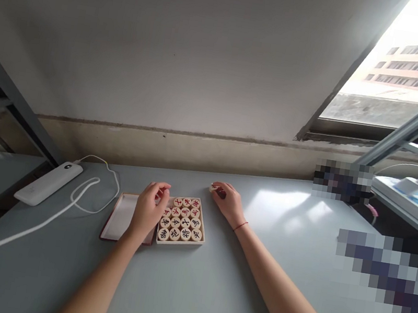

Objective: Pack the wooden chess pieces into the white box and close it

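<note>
A small square box [200,238] of round wooden chess pieces [185,222], marked in red and black, sits on the grey table [189,280]. My left hand [148,212] hovers over the box's left side, fingers curled in a pinch around a piece. My right hand [229,200] rests on the table just right of the box, fingers closed on one light-coloured chess piece [213,187] at its fingertips. A red string circles that wrist. The box's lid [119,215], red-edged and pale inside, lies open-side up to the left, partly under my left hand.
A white power bank [48,182] with a looping white cable [83,199] lies at the table's left. A dark metal frame stands at far left. Right of the table is a shelf with a white charger [410,185] and papers. A wall and window are behind.
</note>
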Available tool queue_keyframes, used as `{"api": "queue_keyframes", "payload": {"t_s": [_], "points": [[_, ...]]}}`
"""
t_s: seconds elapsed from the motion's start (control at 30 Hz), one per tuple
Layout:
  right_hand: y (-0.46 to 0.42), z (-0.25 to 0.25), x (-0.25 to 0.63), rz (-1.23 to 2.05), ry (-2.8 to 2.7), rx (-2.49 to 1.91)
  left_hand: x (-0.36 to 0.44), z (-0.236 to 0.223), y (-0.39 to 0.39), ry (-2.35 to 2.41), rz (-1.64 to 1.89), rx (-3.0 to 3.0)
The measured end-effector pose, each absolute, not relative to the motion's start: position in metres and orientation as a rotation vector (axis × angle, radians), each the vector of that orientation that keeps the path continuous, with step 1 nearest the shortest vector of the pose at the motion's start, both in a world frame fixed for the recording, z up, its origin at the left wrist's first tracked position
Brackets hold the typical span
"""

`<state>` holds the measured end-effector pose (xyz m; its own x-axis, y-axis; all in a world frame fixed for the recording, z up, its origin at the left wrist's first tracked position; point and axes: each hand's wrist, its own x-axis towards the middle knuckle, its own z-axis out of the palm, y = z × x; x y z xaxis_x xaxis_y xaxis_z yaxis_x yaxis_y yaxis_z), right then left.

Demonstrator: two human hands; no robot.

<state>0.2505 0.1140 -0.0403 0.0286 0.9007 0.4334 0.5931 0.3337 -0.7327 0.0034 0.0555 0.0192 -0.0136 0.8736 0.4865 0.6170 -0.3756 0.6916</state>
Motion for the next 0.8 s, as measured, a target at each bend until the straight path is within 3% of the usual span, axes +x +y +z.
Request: {"api": "queue_keyframes", "payload": {"t_s": [0.8], "points": [[0.1159, -0.0394, 0.2493, 0.408, -1.636, -1.435, 0.0091, 0.0112, 0.0553, 1.645, 1.139, 2.200]]}}
